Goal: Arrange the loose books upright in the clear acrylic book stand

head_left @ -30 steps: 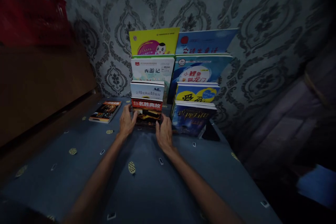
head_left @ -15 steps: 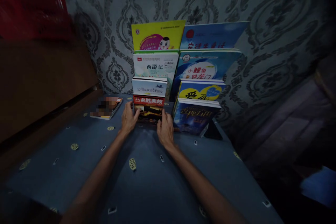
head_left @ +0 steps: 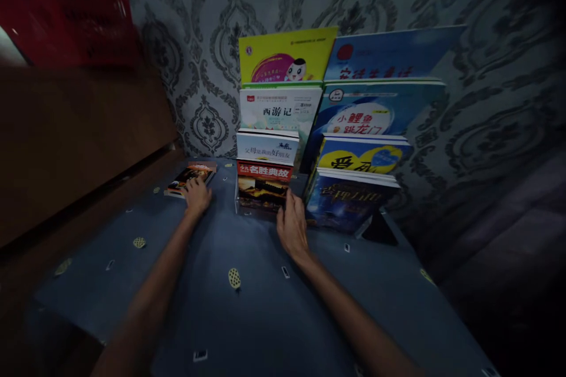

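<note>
Left of the standing red-topped book (head_left: 263, 188), left hand (head_left: 197, 195) has fingers over the flat book (head_left: 190, 170), can't tell if gripping. Right hand (head_left: 293, 225) is at the standing one's right edge, pinch unclear. Risk: a sideways knock there could skew or tip it; glossy-looking cover could slip under fingertips. Both look like rectangular paperbacks; cloth (head_left: 247, 330) beneath reads matte, yellow spotted print

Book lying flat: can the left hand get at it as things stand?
Likely yes: the left hand is at the right side of the flat book, nothing standing between them.
</note>
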